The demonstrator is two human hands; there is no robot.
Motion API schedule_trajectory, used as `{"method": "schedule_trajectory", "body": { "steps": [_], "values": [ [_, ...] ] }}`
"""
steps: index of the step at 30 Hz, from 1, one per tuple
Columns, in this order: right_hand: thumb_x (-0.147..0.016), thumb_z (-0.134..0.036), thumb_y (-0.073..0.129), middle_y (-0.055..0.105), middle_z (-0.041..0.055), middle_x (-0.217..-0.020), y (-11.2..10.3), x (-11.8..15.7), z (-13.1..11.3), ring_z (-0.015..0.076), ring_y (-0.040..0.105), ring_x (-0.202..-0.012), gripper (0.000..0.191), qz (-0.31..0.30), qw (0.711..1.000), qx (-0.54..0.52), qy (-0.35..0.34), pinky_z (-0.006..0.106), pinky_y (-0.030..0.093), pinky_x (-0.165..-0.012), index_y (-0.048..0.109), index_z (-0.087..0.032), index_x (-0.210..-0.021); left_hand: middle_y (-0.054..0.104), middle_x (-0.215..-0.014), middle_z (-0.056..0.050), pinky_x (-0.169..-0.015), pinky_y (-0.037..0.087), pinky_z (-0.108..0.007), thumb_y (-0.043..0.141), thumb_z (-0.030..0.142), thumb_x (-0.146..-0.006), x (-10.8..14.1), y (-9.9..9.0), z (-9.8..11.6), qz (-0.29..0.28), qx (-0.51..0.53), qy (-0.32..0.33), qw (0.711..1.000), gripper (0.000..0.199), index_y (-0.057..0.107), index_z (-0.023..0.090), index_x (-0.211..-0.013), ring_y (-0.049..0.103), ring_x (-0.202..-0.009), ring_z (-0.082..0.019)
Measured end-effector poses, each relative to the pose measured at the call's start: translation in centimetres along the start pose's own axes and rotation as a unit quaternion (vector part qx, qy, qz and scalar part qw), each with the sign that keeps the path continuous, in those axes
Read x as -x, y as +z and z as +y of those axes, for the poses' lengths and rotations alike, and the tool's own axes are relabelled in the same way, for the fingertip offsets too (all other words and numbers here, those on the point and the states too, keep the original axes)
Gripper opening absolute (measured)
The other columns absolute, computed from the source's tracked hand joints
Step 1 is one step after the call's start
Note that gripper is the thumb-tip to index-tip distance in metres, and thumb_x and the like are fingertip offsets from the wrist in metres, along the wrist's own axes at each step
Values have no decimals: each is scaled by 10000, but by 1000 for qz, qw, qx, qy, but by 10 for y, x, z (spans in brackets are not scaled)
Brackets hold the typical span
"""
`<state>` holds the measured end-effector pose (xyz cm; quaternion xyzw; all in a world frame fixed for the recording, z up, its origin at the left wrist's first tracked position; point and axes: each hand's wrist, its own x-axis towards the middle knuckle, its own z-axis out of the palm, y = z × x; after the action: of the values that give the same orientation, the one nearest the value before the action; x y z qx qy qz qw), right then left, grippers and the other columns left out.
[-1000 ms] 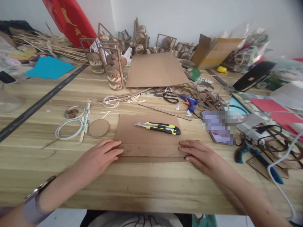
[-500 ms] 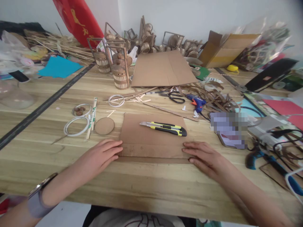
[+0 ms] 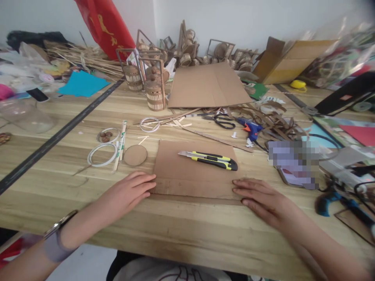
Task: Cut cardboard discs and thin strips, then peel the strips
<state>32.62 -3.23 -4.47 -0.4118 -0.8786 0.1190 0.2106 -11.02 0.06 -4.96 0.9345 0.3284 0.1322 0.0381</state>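
Cardboard [image 3: 195,177] lies on the table [image 3: 175,230] before me, partly hidden by the utility knife [image 3: 215,159] on top. My left hand [image 3: 131,193] rests unclenched at its left edge, my right hand [image 3: 265,201] likewise opposite. Right of it, a phone [image 3: 283,173] is pixelated (I can't read it); beyond, a blue-handled tool [image 3: 325,203] looks blurry.

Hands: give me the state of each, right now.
Left hand: open, fingers at the left edge of the cardboard under the cutter.
Right hand: open, fingers at the right edge.
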Motion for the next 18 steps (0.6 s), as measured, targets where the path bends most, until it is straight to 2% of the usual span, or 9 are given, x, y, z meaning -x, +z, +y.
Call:
{"method": "schedule_trajectory", "body": {
  "steps": [4, 8, 11, 18],
  "values": [
    [-957, -229, 571, 727, 103, -1219, -2, 3, 1, 254, 660, -1168, 268, -3, 1000, -16, 24, 443, 573, -972, 716, -245, -1181, 685, -1284, -60, -1011, 529, -386, 401, 265, -1046, 2, 3, -3, 3, 4, -9, 1000, 345, 682, 232, -1244, 617, -1169, -216],
    [-952, -250, 588, 726, 118, -1218, -3, 8, 2, 266, 662, -1165, 254, -3, 999, -19, 50, 453, 571, -974, 725, -234, -1166, 697, -1268, -63, -995, 537, -393, 392, 291, -1045, 2, 3, -8, -3, 0, 9, 1000, 361, 702, 234, -1220, 636, -1139, -228],
    [-955, -238, 580, 724, 119, -1222, -4, 11, 1, 264, 663, -1164, 254, 2, 998, -18, 59, 451, 569, -978, 725, -226, -1165, 705, -1255, -58, -984, 542, -399, 393, 306, -1043, 1, 3, -11, 2, 1, 22, 1000, 364, 710, 245, -1211, 649, -1118, -234],
    [-969, -226, 553, 717, 111, -1241, -6, 12, 1, 253, 653, -1186, 272, -7, 997, -34, 65, 449, 557, -1000, 712, -238, -1189, 703, -1251, -47, -971, 544, -388, 416, 354, -1036, 3, 8, -16, 6, 19, 5, 1000, 350, 709, 277, -1210, 652, -1107, -230]
  ]
}}
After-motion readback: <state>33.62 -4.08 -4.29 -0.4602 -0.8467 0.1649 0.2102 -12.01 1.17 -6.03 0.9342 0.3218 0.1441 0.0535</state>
